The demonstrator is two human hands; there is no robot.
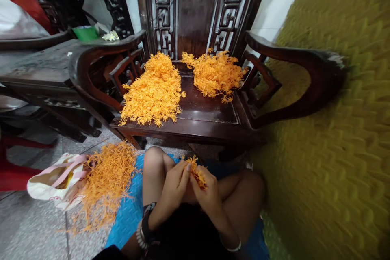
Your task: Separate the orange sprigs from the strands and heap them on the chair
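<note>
My left hand (176,179) and my right hand (209,189) meet above my crossed legs. Between them they pinch a small bunch of orange stringy pieces (198,178), thin and branching, maybe plastic. Its tips stick out above the fingers; the fingers cover the rest. In front, on the seat of a dark wooden armchair (210,126), lie two heaps of similar pieces: a dense yellow-orange heap (154,93) at left and a looser, darker orange heap (217,74) at right. Another pile of orange strands (111,174) spreads over the floor to my left.
Beside the floor pile lies a white cloth bag (41,185) with pink handles. I sit on a blue mat (129,215). A textured olive-yellow surface (329,162) rises close on my right. A dark wooden table (36,69) stands at left, and a red stool (18,170) below it.
</note>
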